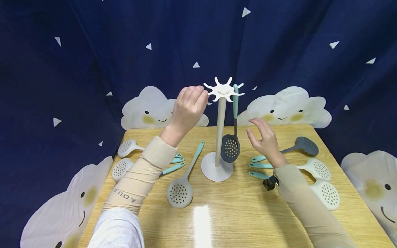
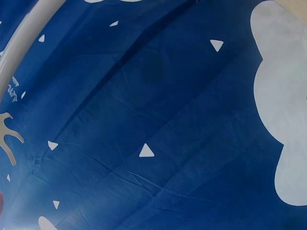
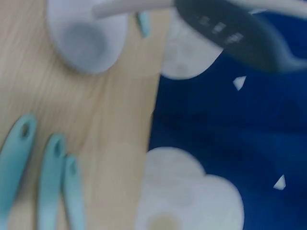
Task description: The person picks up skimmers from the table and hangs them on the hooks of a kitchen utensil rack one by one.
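A white utensil stand (image 1: 220, 131) with a ring of curved hooks rises from a round base. From its right side a dark grey skimmer (image 1: 230, 148) hangs by its teal handle; its head also shows, blurred, in the right wrist view (image 3: 230, 33). My left hand (image 1: 190, 105) is raised with its back to the head camera, bent fingers right at the stand's left hook tips. Its fingertips are hidden, so I cannot tell whether they pinch a hook. Right of the skimmer, my right hand (image 1: 265, 139) has thumb and fingers spread apart, holding nothing.
A pale grey skimmer (image 1: 180, 193) lies left of the stand's base. More utensils lie under my left forearm, including a pale skimmer (image 1: 122, 168). At right lie a dark slotted turner (image 1: 305, 146) and white perforated turners (image 1: 327, 194). A blue curtain (image 1: 198, 41) hangs behind the table.
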